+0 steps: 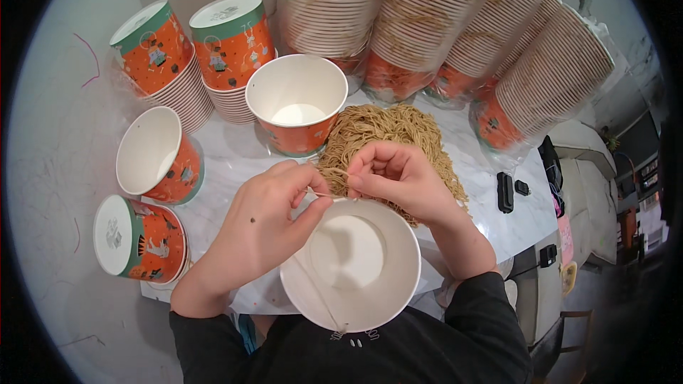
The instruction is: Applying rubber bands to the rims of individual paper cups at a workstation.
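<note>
A white-lined paper bucket [352, 306] stands close against my body, its mouth facing up. One end of a thin tan cord [313, 291] meets the bucket's near rim, and the cord runs over the opening up to my hands. My left hand [274, 210] pinches the cord between thumb and fingers above the far rim. Beside it, my right hand [388, 174] is closed on the same cord, which stretches between the two. Just beyond my right hand lies a loose heap of tan cords [398, 124], partly covered by that hand.
Behind the heap stand tall plastic-wrapped stacks of paper buckets [434, 14]. An upright orange bucket [295, 92], a tilted bucket [153, 153] and upside-down stacks [231, 43] fill the left. Small black objects [505, 192] lie on the marble tabletop [491, 235] near its right edge.
</note>
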{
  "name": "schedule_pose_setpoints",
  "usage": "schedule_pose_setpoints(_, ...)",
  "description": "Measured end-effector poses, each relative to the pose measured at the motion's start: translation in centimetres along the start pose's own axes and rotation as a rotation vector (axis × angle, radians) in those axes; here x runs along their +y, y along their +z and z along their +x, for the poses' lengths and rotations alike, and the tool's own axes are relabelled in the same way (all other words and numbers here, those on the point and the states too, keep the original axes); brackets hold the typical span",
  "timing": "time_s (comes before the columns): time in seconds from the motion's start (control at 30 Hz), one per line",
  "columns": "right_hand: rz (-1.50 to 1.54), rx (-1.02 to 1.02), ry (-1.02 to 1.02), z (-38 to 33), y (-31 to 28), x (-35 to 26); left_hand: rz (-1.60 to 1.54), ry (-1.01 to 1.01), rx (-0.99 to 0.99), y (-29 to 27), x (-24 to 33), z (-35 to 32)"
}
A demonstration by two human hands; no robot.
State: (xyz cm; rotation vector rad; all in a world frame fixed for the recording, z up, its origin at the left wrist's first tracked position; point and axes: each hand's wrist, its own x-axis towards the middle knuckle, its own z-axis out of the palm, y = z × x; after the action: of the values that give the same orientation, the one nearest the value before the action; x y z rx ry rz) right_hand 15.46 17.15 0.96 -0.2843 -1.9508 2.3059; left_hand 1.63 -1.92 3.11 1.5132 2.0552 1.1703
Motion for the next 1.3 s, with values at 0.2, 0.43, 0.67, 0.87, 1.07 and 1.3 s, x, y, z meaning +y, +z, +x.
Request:
schedule_pose_setpoints(0.2, -0.490, 0.231, -0.204, -0.6, 1.0, 0.6, 0.041, 0.157, 0.128, 1.0, -0.6, -0.2)
schedule_pose_setpoints(0.43, -0.718, 0.126, -0.418, -0.5, 1.4, 0.0, -0.150, 0.109, 0.128, 1.6, -1.4, 0.9)
schedule_pose_setpoints(0.67, -0.692, 0.122, -0.463, -0.6, 1.9, 0.2, -0.308, -0.074, 0.126, 1.5, -1.6, 1.5)
schedule_pose_setpoints(0.87, -1.087, 0.037, -0.593, -0.7, 1.2, 0.6, -0.265, -0.131, -0.106, 1.1, -3.0, 1.8)
schedule_pose_setpoints(1.07, -1.192, 0.188, -0.718, -0.7, 2.5, 0.7, -0.648, -0.236, -0.171, 1.3, -5.0, 2.9)
schedule_pose_setpoints(1.3, -1.253, 0.291, -0.782, -0.3, 2.5, 2.0, -0.752, -0.315, -0.219, 1.2, -4.4, 3.0)
